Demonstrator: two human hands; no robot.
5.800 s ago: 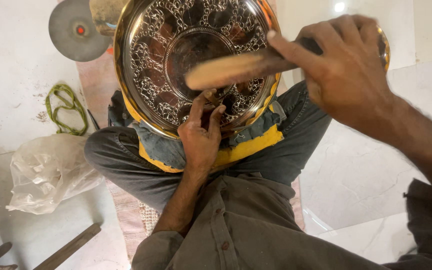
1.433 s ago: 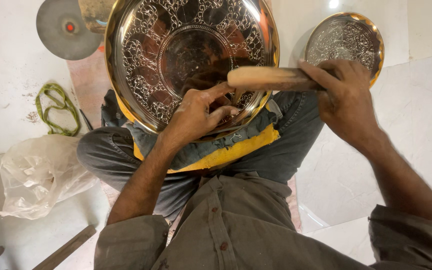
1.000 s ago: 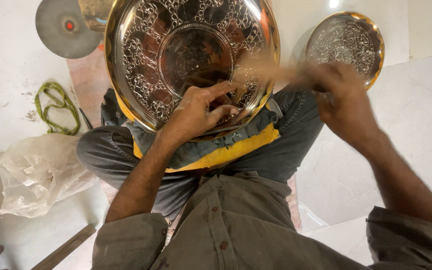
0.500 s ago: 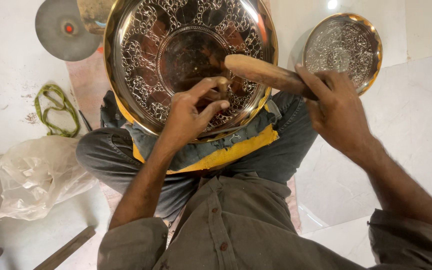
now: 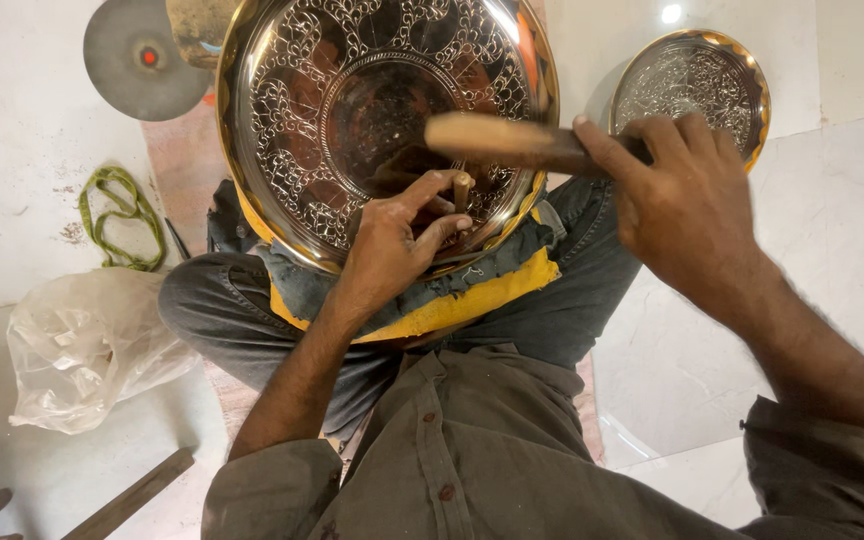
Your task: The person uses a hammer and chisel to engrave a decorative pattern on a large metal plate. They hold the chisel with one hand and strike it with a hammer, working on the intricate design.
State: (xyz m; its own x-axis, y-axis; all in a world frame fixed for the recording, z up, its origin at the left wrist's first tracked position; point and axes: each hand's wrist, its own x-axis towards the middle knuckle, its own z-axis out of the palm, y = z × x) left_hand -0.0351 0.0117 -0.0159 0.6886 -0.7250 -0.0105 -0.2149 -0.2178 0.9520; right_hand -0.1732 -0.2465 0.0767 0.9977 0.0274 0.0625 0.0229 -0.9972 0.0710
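A large round engraved metal plate (image 5: 292, 120) with a gold rim rests on my lap, on a padded cloth with a yellow edge (image 5: 462, 300). My left hand (image 5: 392, 245) lies on the plate's near rim and pinches a short chisel-like punch (image 5: 461, 188) upright against the metal. My right hand (image 5: 687, 205) grips the dark handle of a wooden mallet (image 5: 497, 140), whose pale head hovers just above the punch.
A smaller engraved plate (image 5: 697, 85) lies on the white floor at the upper right. A grey disc with a red centre (image 5: 142, 58) is at the upper left, a green cord (image 5: 117, 215) and a crumpled plastic bag (image 5: 82, 345) at the left. Wooden sticks (image 5: 132, 495) lie at the bottom left.
The mallet has swung up and down over the punch several times. My left hand has stayed on the plate's near rim holding the punch, shifting only slightly.
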